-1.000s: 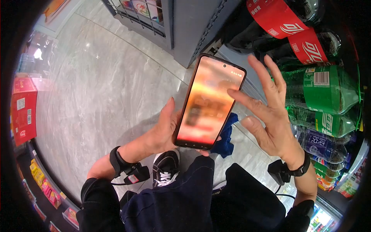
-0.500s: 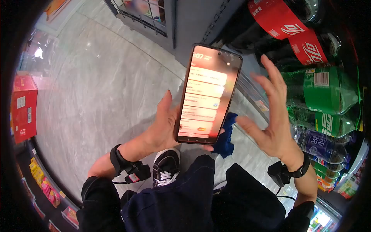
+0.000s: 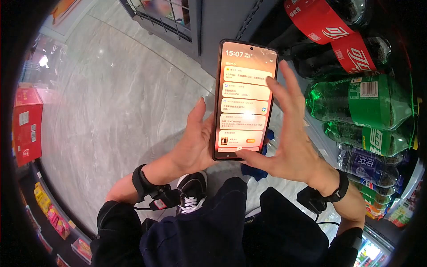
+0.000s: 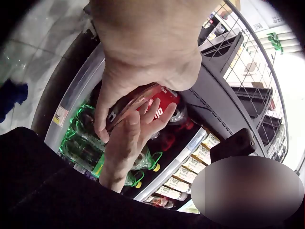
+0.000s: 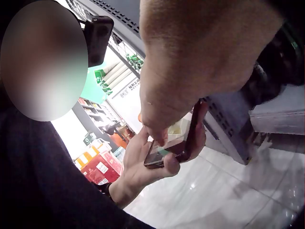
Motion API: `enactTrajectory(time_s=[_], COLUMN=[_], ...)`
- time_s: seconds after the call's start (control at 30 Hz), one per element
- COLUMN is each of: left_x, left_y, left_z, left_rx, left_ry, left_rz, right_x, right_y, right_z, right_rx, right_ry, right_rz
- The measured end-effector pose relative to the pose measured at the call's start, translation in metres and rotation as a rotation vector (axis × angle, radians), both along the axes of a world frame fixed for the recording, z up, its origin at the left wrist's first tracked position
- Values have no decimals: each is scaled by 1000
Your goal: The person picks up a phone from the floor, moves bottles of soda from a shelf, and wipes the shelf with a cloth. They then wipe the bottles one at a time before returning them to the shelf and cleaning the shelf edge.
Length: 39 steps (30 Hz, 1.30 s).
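In the head view a phone [image 3: 245,95] stands upright in the frame, its lit screen showing 15:07 above a column of notification cards. My left hand [image 3: 193,144] grips it from the left and behind; the fingers behind are mostly hidden. The right hand [image 3: 296,138] is at its right side, index fingertip over the upper right of the screen, thumb tip at the bottom edge; whether either touches is unclear. In the right wrist view the left hand [image 5: 138,167] holds the phone [image 5: 167,152] from below. The left wrist view shows the phone edge-on between both hands.
Large bottles with red labels [image 3: 356,55] and green labels [image 3: 371,103] lie in a shelf at the right. A grey cabinet with a wire grid stands at the top. A red box [image 3: 29,127] is at the far left, above snack shelves. Grey tiled floor [image 3: 111,89] lies below.
The screen has gone from a blurred picture to a notification list. The phone has moved up and turned more upright. The right hand drew back to the right, then returned over the phone.
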<state>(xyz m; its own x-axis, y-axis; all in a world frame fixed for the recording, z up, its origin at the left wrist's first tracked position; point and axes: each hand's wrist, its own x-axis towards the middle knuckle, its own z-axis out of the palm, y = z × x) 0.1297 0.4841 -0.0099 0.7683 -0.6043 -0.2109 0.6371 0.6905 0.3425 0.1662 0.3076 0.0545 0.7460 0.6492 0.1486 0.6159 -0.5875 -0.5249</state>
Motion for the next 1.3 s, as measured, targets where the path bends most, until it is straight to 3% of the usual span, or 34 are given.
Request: enactTrajectory(time_s=[0.1,0.2,0.27,0.3,0.43,0.57,0.63,0.67,0.73,0.8,0.87,0.93,1.0,1.07,1.1,1.13,1.17,1.2,1.23,1.3], left_x=[0,-3,-3,-5,-10,-4,5,8,15,19,23,27,31,31,30,31,32,30,29,32], left_y=[5,19,36,46,87,128,142,144,147,156,166,182,181,178,183,187,188,182,182,175], left_z=[-3,-24,-47,-63,-108,-128,-130,-130,-129,-139,-146,-155,-153,-144,-143,-142,-142,-145,-144,-133], left_rx=[-92,-108,108,109,520,681,805,803,975,972,1107,1154,1202,1450,1446,1539,1628,1595,1702,1853], left_ry=[-55,88,129,128,225,135,132,122,146,134,91,-54,-204,-310,-329,-442,-563,-566,-647,-825], left_rz=[-41,-18,-58,-60,90,27,-56,-65,-50,-33,-27,-64,-96,26,20,-36,-92,46,31,-39], right_x=[1,-1,-7,-11,-50,-97,-111,-111,-108,-109,-111,-121,-122,-118,-112,-110,-108,-107,-109,-116], right_y=[-11,-33,-58,-71,-130,-172,-180,-178,-155,-143,-135,-127,-115,-111,-114,-118,-123,-128,-133,-144], right_z=[2,-5,-22,-35,-103,-180,-204,-202,-190,-182,-188,-201,-201,-194,-192,-187,-180,-171,-159,-134], right_rx=[86,156,69,25,-35,8,197,202,138,178,14,64,133,209,213,226,263,305,326,408], right_ry=[48,180,330,408,850,959,1012,1005,1036,1002,904,799,785,993,1248,1237,1420,1600,1583,1413], right_rz=[-28,-189,-222,-234,-370,-498,-609,-621,-831,-860,-769,-658,-697,-778,-713,-728,-696,-660,-686,-503])
